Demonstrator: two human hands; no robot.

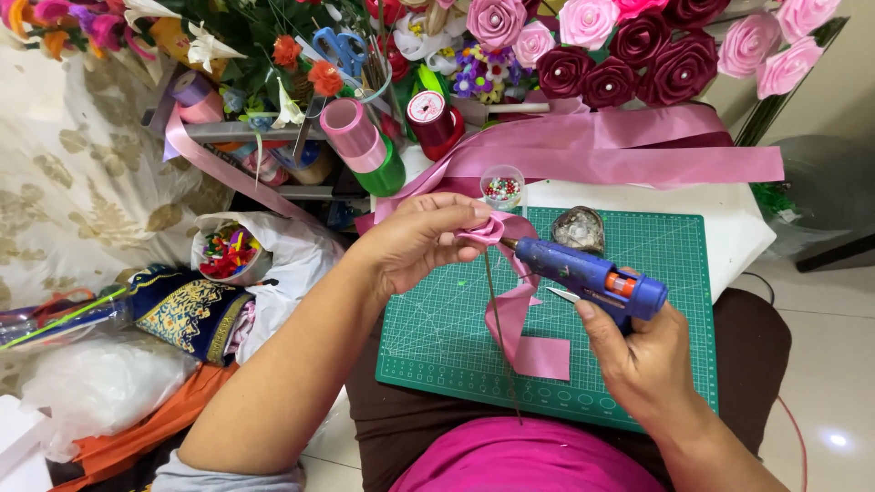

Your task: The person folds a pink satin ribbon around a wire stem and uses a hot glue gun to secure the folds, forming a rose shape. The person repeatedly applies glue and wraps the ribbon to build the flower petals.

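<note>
Cluttered craft corner; green cutting mat (638, 364) lies on the person's lap and serves as landmark for all positions below. Behind the mat's far edge: row of finished ribbon roses (638, 50), pink + dark red, wide pink ribbon lengths (620, 150) draped across, small clear cup of beads (501, 189) at the far-left corner, ribbon spools (365, 146) further left. Left hand (415, 241) sits over the mat's far-left corner, fingers pressed together, pinching a half-rolled pink ribbon rose (485, 228) on a thin wire stem (499, 337); stem runs down twd the body across the mat's left part, ribbon tail (524, 328) trails beside it, ending in a loose flat piece on the mat. Right hand (638, 360) over the mat's centre-near area, closed round the handle of a blue glue gun (588, 273) (trigger finger posn not clear). Gun's long axis points up-left, nozzle tip touching or just short of the rose, can't tell which. So rose lies up-left of the R grip, along the gun's own axis; L hand is the nearer one, already on it.
</note>
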